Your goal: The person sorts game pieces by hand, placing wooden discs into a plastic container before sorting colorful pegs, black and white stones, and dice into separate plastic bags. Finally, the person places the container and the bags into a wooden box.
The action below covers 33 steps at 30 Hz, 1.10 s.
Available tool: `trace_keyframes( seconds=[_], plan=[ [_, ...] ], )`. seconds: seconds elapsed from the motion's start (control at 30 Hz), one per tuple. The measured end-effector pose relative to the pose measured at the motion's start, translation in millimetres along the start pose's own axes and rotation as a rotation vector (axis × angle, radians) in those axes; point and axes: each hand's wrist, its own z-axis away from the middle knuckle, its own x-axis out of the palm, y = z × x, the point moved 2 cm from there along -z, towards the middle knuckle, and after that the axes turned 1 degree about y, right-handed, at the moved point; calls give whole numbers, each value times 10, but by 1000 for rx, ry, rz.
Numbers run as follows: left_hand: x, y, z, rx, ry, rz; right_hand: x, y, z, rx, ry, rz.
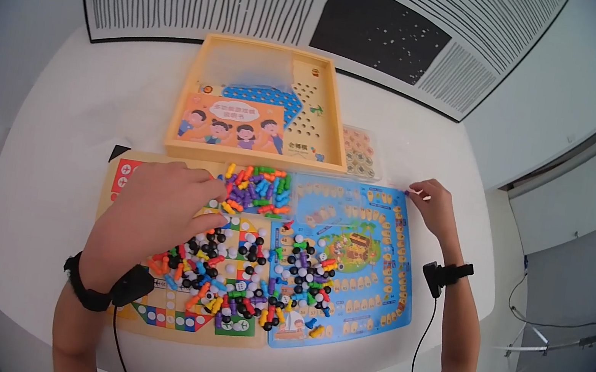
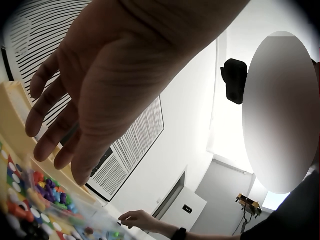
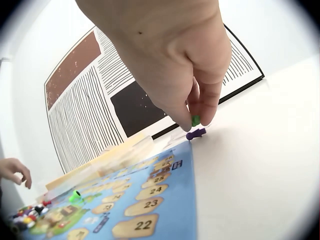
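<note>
Right wrist view: my right hand pinches a green peg above a purple peg; it could slip. Left hand hovers, fingers relaxed.

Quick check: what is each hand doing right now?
Left hand: open, fingers relaxed over the coloured pegs, holding nothing.
Right hand: pinching a small green peg at the blue board corner.
</note>
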Motion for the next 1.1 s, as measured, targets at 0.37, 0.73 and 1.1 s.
trace_keyframes(
  seconds=[0.37, 0.73, 1.1],
  plan=[
    [-95, -135, -9, -65, -68, -80, -59, 101, -21, 126, -194, -40],
    [-107, -71, -66, -93, -104, -46, -180, 143, 267, 310, -60, -407],
    [-38, -74, -65, -67, -114, -72, -45, 270, 180, 68, -91, -40]
  ],
)
